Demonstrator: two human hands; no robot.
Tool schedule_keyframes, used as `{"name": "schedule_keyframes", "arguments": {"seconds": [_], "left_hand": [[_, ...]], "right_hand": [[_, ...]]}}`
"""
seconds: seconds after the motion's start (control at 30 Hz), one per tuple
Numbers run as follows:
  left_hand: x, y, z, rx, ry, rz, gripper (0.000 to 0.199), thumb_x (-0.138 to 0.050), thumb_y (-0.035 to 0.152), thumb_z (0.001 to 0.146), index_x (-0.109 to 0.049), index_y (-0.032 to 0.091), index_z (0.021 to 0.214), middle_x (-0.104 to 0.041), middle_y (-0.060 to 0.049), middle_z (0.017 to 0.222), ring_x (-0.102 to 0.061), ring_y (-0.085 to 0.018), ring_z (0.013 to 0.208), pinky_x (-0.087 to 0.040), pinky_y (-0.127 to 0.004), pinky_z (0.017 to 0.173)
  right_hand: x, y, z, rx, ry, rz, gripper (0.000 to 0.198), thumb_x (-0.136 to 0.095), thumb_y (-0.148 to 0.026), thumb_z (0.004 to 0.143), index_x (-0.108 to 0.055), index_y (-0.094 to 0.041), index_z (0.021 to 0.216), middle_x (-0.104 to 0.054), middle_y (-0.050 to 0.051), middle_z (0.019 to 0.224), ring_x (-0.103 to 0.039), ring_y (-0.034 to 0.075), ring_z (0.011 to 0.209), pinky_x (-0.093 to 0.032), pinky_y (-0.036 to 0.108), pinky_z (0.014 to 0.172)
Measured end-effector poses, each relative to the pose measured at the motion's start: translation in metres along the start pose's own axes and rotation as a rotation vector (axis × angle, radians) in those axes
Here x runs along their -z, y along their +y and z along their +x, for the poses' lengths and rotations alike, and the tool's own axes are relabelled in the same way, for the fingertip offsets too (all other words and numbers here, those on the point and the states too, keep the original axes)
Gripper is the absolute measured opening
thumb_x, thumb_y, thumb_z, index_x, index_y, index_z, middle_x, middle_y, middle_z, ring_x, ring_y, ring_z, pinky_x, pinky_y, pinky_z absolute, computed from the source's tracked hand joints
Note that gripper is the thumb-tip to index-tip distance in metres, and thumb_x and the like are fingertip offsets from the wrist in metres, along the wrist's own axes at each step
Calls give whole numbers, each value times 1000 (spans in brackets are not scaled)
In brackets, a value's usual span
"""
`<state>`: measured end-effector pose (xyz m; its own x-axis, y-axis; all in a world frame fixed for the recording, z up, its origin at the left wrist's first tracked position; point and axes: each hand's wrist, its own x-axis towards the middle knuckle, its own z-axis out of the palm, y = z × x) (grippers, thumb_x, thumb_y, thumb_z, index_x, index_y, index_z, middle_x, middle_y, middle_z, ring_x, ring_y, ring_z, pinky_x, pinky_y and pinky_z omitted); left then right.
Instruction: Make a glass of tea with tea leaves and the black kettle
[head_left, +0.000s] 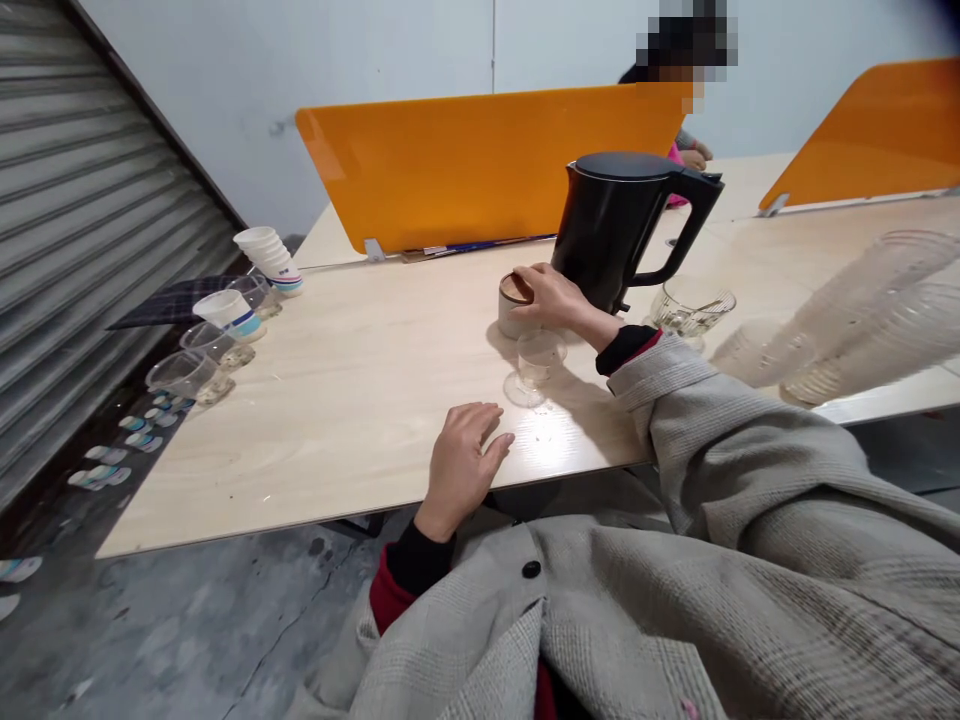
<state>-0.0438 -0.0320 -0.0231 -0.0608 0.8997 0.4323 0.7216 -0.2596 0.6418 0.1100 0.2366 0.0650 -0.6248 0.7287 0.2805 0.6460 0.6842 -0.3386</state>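
Note:
My right hand reaches across the table with its fingers over the rim of a small light ceramic cup with a brown edge, gripping it. Just in front of that cup is a clear footed glass. Behind my right hand stands a black electric kettle, its handle pointing right. My left hand hovers by the table's front edge, fingers slightly bent and thumb apart, holding nothing. Right of my wrist sits a clear ribbed glass bowl with something thin in it.
Stacked clear plastic cups lie along the table's right side. Paper cups and plastic cups line the left edge; several paper cups lie on the floor. Behind an orange divider is another person.

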Motion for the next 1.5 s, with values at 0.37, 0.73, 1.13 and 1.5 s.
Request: {"name": "schedule_keyframes", "arguments": {"seconds": [0.37,0.73,1.13,1.5], "left_hand": [[0,0,1,11,-3,-6,25,-76,25,98,-79,20,122,-83,-9,128,-70,-29,127,-61,-50,111],[0,4,1,-13,13,-16,33,-77,33,99,-76,24,131,-80,-10,134,-68,-30,130,-60,-52,113],[-26,28,15,42,-61,-212,100,-97,54,79,-50,25,162,-67,-17,155,-63,-38,144,-55,-59,120],[-38,40,21,57,-67,-276,95,-90,53,88,-41,31,166,-59,-14,166,-63,-37,148,-54,-56,122]], "right_hand": [[80,-21,-35,102,322,6,68,-80,-48,90,-60,-24,150,-61,17,145,-55,42,140,-48,59,122],[97,-41,-171,282,81,141,78,-83,-51,90,-59,-33,161,-61,13,155,-61,43,143,-53,63,121],[33,-39,-185,270,-44,239,84,-82,-60,91,-53,-34,166,-54,17,161,-54,42,150,-51,65,123],[10,-47,-185,249,112,241,73,-66,-72,99,-60,-32,160,-57,17,155,-57,39,145,-52,63,122]]}}
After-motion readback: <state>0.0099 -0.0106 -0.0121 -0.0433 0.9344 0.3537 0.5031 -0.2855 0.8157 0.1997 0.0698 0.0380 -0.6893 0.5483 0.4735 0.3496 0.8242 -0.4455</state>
